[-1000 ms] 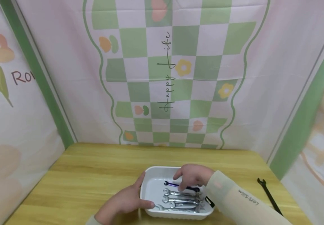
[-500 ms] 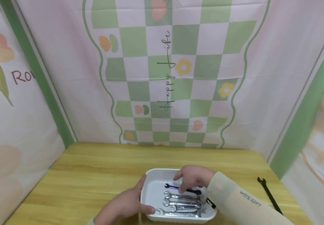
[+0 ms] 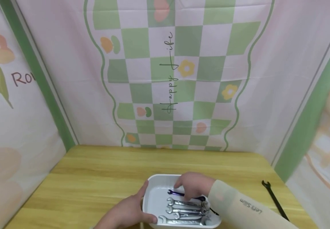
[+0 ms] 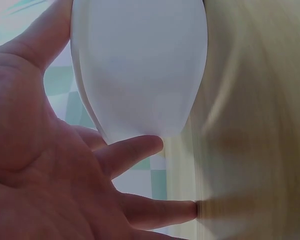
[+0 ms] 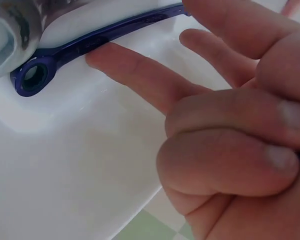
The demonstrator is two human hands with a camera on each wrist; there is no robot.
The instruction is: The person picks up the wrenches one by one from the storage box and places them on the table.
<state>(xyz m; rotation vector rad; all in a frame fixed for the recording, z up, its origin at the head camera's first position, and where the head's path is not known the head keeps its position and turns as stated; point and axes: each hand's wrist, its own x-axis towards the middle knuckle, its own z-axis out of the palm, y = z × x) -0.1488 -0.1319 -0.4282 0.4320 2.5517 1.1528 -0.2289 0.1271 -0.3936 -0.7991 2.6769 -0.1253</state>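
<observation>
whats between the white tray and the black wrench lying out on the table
Apart from the person's sleeve crossing the near part, only bare wooden table lies between the white tray and the black wrench, as the head view shows.

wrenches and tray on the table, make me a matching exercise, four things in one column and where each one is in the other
Things:
1. blue wrench
2. black wrench
3. left hand
4. silver wrenches

Places:
A. on the bare table, right of the tray
B. gripping the tray's left rim
C. in the tray, under the right hand
D. in the tray, nearest the person

Pairs: 1-C, 2-A, 3-B, 4-D
</observation>
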